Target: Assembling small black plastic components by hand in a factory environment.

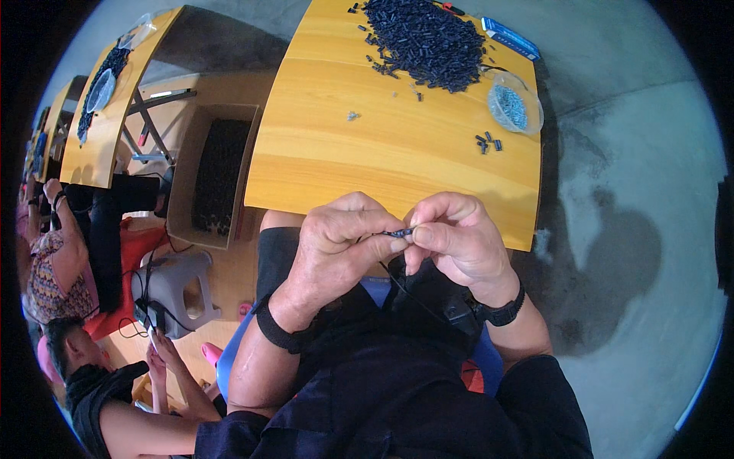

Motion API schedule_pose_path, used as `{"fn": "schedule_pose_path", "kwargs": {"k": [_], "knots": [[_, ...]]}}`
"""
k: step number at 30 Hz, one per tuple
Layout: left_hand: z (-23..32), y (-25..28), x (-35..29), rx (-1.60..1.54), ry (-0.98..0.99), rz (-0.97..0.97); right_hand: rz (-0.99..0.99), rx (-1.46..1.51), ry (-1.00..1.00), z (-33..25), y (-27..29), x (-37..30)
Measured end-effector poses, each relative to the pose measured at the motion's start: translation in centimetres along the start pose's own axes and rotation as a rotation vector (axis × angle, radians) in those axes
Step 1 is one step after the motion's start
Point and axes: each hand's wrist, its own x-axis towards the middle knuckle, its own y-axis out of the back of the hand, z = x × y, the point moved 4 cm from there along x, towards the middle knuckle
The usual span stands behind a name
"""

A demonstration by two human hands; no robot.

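Just past the near edge of the yellow wooden table (367, 164), both my hands meet above my lap. My left hand (332, 241) is closed, pinching a small dark cylindrical piece (397, 233) between thumb and forefinger. At the piece's other end, the thumb and forefinger of my right hand (466, 237) are pressed together. Whether a second tiny part sits between those right fingertips is hidden. A thin black cable (409, 289) hangs below my hands. Both wrists wear dark bands.
A big pile of dark cylindrical pieces (428, 46) covers the table's far part. Right of it are a blue box (511, 38) and a clear bowl (537, 122) of tiny bluish parts. Several loose dark pieces (487, 142) lie nearby. Other people sit left, near a carton (183, 176) and grey stool (180, 287).
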Motion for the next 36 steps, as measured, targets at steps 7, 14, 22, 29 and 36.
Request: {"fn": "schedule_pose_path", "kwargs": {"k": [7, 14, 22, 29, 36], "knots": [[-0.4, 0.0, -0.2, -0.086, -0.024, 0.039, 0.024, 0.030, -0.008, 0.3, -0.3, 0.0], [-0.4, -0.4, 0.4, -0.018, -0.152, -0.008, -0.037, 0.143, 0.000, 0.8, -0.1, 0.0], [-0.3, -0.5, 0.3, -0.028, -0.112, 0.002, -0.057, 0.191, 0.009, 1.4, 0.2, 0.0], [-0.1, -0.4, 0.1, -0.058, 0.008, -0.027, -0.058, 0.210, 0.009, 1.7, 0.4, 0.1], [0.3, -0.4, 0.3, 0.016, -0.123, 0.030, -0.024, 0.289, 0.030, 2.4, 0.3, 0.0]]}}
